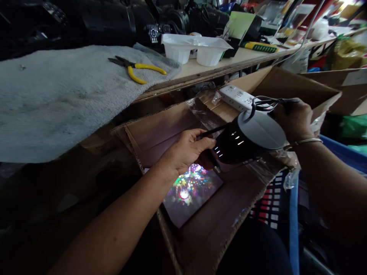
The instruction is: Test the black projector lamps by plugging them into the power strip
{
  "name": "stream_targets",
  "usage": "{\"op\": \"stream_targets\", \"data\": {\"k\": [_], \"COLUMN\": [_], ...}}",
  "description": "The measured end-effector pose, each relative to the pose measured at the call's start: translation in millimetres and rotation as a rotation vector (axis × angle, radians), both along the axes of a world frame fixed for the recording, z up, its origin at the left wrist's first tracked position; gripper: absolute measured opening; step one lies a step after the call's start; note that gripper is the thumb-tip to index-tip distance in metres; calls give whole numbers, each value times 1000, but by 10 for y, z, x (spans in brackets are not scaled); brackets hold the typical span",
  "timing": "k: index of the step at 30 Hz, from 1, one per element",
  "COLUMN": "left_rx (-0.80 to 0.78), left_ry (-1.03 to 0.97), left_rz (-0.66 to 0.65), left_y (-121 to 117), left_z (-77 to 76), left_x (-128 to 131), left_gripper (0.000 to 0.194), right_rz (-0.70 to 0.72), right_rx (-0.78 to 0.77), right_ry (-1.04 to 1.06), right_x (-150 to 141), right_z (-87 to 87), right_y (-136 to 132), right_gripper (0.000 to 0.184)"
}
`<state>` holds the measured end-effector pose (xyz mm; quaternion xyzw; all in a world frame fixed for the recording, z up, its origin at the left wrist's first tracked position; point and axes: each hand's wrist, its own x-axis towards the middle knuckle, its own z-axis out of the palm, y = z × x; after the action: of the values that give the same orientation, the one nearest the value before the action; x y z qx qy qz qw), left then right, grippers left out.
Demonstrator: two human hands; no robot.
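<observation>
A black cylindrical projector lamp [229,147] with a grey back hangs tilted over an open cardboard box [237,198]; light shows through its side slots. My left hand [190,151] is closed on the lamp's thin black bracket arm, near its front end. My right hand [295,118] is closed around the lamp's bundled black cable [266,102], behind the lamp. Colourful light spots [190,183] fall on a pale sheet [183,214] inside the box. The lamp's front face is hidden from me.
A white power strip [236,97] lies at the far box edge. On the bench are yellow-handled pliers [137,69] on a grey cloth [71,91], white plastic cups [212,49] and a yellow-green cutter [260,47]. A blue basket [294,229] stands at right.
</observation>
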<state>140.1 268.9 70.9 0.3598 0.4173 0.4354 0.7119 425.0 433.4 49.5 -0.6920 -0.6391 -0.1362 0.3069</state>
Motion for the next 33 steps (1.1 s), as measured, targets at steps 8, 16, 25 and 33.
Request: {"op": "stream_targets", "data": {"k": [8,16,25,33], "left_rx": [6,12,15,29], "left_ry": [4,19,36,46], "left_rz": [-16,-7,-7,-17], "left_y": [13,18,9,13], "left_z": [-26,-20,-8,-13], "left_x": [-11,-10,-12,-30], "left_gripper": [8,6,6,8], "right_rz": [-16,-36,-63,16], "right_rx": [-26,-65,-99,7], "right_ry": [-12,-49,-60,-8], "right_x": [-15,-43,-94,-3], "right_z": [17,46,77,4], "right_y": [-13,-37,-76,-11], "right_gripper": [24,31,29,22]}}
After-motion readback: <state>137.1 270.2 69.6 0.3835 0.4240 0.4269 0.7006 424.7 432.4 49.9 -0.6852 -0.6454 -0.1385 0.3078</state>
